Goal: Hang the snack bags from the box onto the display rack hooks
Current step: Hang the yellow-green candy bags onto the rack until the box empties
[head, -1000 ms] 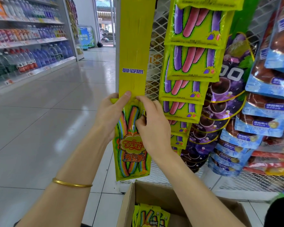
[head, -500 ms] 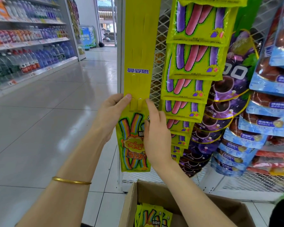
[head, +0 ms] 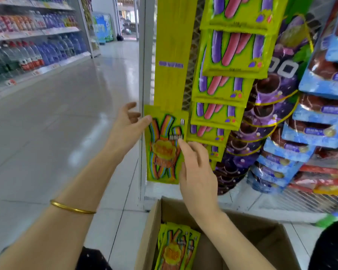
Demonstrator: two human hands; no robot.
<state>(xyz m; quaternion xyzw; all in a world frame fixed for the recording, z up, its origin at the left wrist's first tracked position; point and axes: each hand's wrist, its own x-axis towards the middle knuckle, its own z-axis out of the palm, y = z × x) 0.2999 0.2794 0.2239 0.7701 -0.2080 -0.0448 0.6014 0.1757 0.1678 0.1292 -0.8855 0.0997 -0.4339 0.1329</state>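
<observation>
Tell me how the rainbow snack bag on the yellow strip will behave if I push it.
Probably light and floppy: the rainbow snack bag is a flat film pouch hanging from its top on the yellow strip, so a push would likely swing it. Its glossy surface may be slippery; pinching an edge seems safer.

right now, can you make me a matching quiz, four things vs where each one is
Things:
1 gold bangle
2 rainbow snack bag
3 cardboard box
4 water bottles

Places:
a on the store shelf, far left
b lowest in view, open-topped
c on the left wrist
d at the lower end of the yellow strip

Pairs: 1-c, 2-d, 3-b, 4-a
</observation>
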